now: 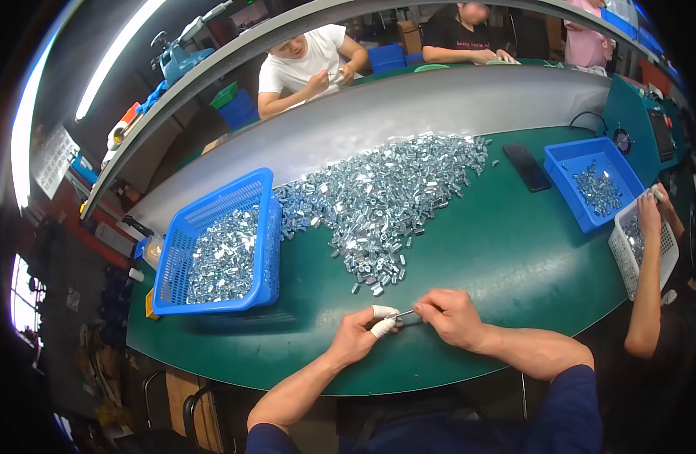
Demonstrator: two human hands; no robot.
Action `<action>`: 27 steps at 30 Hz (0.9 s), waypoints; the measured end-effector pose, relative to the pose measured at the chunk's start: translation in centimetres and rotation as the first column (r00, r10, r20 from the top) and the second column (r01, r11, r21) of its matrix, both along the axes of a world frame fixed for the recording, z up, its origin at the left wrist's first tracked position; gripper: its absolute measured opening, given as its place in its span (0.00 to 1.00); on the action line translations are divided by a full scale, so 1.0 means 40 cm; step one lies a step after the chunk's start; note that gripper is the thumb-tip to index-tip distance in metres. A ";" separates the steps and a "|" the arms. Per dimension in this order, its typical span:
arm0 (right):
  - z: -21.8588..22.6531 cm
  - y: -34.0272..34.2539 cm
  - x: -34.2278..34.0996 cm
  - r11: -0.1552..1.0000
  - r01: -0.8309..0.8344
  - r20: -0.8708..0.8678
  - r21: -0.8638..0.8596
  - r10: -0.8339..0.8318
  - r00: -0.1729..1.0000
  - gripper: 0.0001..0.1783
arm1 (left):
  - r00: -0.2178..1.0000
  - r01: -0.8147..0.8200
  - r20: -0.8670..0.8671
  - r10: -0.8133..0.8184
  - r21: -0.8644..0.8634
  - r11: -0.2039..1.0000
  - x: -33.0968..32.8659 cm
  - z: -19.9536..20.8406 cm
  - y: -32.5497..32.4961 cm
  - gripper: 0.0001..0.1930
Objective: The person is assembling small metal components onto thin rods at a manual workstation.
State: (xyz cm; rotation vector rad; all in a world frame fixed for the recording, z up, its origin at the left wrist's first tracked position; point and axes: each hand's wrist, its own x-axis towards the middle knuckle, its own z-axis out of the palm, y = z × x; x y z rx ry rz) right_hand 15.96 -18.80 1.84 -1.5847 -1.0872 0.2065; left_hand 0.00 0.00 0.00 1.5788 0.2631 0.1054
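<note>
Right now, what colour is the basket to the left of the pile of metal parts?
The basket is bright blue plastic mesh; the head view shows it best.

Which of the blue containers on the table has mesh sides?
The big blue basket on the left, beside the heap of metal parts. Its walls are open latticework, while the smaller blue tray on the right has solid walls.

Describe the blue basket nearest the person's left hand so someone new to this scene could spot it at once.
Start at the green table and the heap of small silver metal parts spread across its middle. Left of that heap sits the blue mesh basket, partly filled with the same parts. Unlike the solid-walled blue tray at the right, its walls are perforated.
</note>
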 end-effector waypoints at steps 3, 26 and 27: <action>0.015 0.002 0.003 0.993 -0.032 -0.130 -0.113 0.018 0.991 0.17 | 1.000 -0.019 0.023 0.015 0.169 0.985 0.005 0.016 -0.013 0.11; 0.007 -0.008 0.022 0.977 -0.208 0.127 -0.055 0.213 0.969 0.08 | 0.998 -0.059 0.042 0.048 0.316 0.947 -0.001 0.036 -0.026 0.12; 0.004 -0.006 0.024 0.980 -0.196 0.233 -0.021 0.196 0.953 0.08 | 0.998 -0.063 0.042 0.052 0.314 0.947 -0.002 0.034 -0.025 0.12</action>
